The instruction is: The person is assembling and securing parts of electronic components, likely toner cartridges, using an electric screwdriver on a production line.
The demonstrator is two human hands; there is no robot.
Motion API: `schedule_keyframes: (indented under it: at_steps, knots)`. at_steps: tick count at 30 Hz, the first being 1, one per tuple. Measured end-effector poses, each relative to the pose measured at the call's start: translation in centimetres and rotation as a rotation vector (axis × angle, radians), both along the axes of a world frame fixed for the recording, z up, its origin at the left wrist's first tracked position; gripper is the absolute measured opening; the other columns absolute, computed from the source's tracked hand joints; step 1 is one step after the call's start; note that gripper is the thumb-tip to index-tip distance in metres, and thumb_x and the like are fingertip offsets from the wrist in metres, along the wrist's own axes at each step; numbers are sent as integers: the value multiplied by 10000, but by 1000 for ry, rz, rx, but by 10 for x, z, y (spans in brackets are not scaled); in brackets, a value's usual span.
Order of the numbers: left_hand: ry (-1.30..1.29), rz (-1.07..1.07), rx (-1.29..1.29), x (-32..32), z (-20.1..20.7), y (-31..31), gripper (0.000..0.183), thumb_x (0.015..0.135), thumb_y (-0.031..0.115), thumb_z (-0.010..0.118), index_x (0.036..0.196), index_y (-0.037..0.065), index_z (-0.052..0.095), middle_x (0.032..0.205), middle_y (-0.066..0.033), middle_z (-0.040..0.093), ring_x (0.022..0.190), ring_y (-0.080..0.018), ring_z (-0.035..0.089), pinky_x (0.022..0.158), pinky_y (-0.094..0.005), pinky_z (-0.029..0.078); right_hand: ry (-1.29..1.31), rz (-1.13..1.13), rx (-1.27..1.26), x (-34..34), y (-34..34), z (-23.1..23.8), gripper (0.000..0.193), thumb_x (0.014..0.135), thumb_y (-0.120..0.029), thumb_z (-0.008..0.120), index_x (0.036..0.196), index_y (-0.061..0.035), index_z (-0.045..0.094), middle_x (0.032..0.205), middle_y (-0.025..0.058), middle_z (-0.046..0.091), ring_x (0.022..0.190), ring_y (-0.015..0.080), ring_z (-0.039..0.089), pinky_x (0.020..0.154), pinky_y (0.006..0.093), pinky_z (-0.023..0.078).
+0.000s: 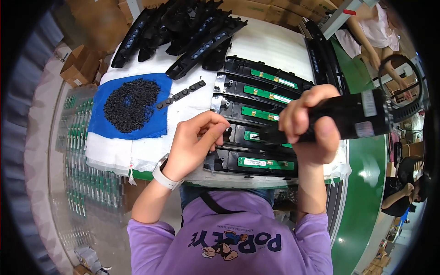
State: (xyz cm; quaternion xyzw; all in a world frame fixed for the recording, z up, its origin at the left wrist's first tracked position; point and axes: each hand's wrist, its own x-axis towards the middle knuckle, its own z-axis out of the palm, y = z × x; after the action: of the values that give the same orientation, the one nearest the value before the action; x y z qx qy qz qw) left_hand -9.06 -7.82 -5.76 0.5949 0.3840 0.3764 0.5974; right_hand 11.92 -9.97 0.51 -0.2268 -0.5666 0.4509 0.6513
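My right hand [308,121] is wrapped round a black electric screwdriver [350,117], held nearly level with its tip toward the left. That tip is over a green circuit board [251,136] in one of the black plastic panels [233,133] lined up before me. Close by on the left, my left hand [195,140] is closed in a pinch above the panels' left ends. Whatever its fingertips hold, if anything, is too small to make out. Further left, a heap of tiny black screws [132,105] lies on a blue cloth [158,128].
A black strip with round knobs [181,95] lies between cloth and panels. More black panels [197,39] are piled at the back left; others [323,59] stand at the right edge. Clear trays of green boards [91,183] sit lower left. Two people are off to the right.
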Motion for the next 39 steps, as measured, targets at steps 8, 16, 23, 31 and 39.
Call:
schedule_keyframes:
  at_steps: [8,16,23,31,39]
  knots:
    - [-67,-76,-33,1,-8,-3,130,920,118,548,942,8,613,695,10,560,631,-34,500,570,-181,409,35,-17,-11,-17,7,-15,302,761,-103,685,960,6,486,666,56,527,503,104,497,463,231,430]
    - [-38,-58,11,0,-19,-1,92,847,45,596,925,8,627,749,20,595,628,-17,448,565,-175,355,-237,-135,-110,-28,15,-9,277,766,-181,644,862,-27,434,557,47,444,420,115,401,425,242,359]
    - [9,-57,42,0,-19,-1,133,790,-2,633,920,21,643,787,21,629,596,-15,399,536,-178,315,-226,-122,-152,-29,17,-9,233,767,-151,616,841,-24,435,548,45,441,419,109,406,413,233,360]
    - [-75,10,-21,6,-10,-3,124,854,-1,591,967,-28,637,814,-60,659,725,-92,611,674,-207,479,-153,-72,6,-11,14,-10,358,836,-269,638,1037,-21,476,601,11,461,445,104,431,452,255,381]
    - [-277,-141,-89,24,13,-22,148,854,-45,581,993,-69,625,888,-115,666,830,-166,659,768,-252,521,440,268,132,28,-12,19,407,890,-402,539,1088,-53,471,692,13,483,518,127,470,616,324,409]
